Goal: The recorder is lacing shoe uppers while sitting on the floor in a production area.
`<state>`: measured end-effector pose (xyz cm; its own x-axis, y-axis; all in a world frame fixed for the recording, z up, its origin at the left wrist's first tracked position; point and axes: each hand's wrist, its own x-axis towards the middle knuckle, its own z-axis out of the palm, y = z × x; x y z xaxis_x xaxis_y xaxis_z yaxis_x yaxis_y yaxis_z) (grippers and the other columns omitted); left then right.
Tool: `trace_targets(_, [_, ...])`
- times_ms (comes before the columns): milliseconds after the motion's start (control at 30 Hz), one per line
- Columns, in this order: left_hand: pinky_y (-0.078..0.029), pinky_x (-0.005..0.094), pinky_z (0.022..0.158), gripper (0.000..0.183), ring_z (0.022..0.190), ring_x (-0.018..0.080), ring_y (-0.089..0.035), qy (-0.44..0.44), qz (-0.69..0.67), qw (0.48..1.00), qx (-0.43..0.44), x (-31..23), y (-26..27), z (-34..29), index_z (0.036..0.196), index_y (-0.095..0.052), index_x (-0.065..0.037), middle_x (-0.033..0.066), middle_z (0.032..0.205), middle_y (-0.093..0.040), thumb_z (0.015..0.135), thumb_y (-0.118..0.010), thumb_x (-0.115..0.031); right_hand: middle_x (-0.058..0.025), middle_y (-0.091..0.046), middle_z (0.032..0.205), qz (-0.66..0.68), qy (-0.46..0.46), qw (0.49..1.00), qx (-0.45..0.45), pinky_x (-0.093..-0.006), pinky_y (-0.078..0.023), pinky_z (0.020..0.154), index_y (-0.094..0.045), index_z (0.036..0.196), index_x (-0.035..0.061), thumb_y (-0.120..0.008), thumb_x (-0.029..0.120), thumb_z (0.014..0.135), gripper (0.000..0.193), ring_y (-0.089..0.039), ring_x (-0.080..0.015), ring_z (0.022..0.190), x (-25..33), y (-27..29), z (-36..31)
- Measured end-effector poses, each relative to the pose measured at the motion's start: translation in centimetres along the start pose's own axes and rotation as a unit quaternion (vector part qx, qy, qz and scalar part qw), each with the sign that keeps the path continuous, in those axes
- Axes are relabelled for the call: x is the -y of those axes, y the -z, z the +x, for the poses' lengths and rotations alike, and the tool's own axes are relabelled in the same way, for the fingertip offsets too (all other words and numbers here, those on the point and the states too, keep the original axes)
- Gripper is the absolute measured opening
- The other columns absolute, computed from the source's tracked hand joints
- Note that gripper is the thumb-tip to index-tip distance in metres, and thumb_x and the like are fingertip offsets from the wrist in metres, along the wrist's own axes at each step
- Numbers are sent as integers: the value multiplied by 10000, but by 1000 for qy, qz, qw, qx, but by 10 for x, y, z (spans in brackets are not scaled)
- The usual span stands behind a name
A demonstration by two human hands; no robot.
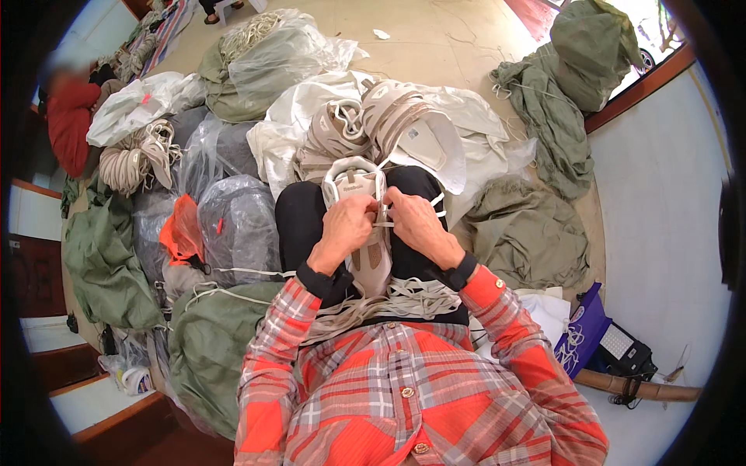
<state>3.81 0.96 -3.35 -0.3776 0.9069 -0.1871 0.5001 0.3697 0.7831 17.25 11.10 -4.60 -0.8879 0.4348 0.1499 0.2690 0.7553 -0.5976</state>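
On my lap, between my dark-trousered knees, lies a beige and white shoe upper, its tongue and collar pointing away from me. My left hand is closed on its left side, fingertips at the eyelets. With closed fingers, my right hand pinches a white shoelace at the right row of eyelets. A loop of that lace hangs over my right knee. The exact grip of the fingertips is partly hidden. Nearer my waist rests a bunch of loose off-white laces.
Stacked beige shoe uppers lie just beyond my knees on white sacks. More uppers sit on grey bundles at left. Green sacks flank me on both sides. A purple box stands at right. Another person in red is at far left.
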Motion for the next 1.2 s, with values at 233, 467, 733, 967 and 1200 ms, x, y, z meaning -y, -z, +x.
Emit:
trace_targets(233, [-488,355,622,31,787,265,-570,-274,361,888,-80,4,30,13,755,-568,-61,101,815,-515,730,-551,-61,-171,-538,743,-6,39,998,-42,-450,-395,653,-477,877,2,-534,37,759,136,-527,-362,756,12,4,-3])
trace_targets(467, [-473,392,597,67,695,313,-580,-134,306,939,-75,36,92,-22,829,-488,-30,154,758,-539,822,-510,-93,-69,-469,794,-137,66,988,35,-358,-342,724,-612,710,71,-650,236,761,176,-424,-250,827,16,20,-9])
trace_targets(733, [-380,328,691,113,709,192,-465,-38,-874,485,14,58,99,-64,757,-525,4,81,750,-513,811,-542,-94,-64,-554,703,28,29,995,92,-323,-419,624,-650,687,32,-713,169,726,157,-500,-212,628,9,72,-5])
trace_targets(967, [-375,359,766,44,795,218,-471,-232,-836,433,-244,172,291,-150,776,-478,4,91,798,-480,753,-450,-21,-31,-569,670,242,0,942,233,-295,-425,591,-649,766,10,-671,156,778,149,-508,-111,621,15,49,10])
trace_targets(1200, [-317,385,833,8,798,224,-373,-412,-662,598,-183,111,446,-249,755,-381,16,82,771,-340,760,-382,23,-23,-605,697,337,63,933,113,-229,-451,526,-620,973,1,-565,143,867,186,-567,-82,613,43,13,70])
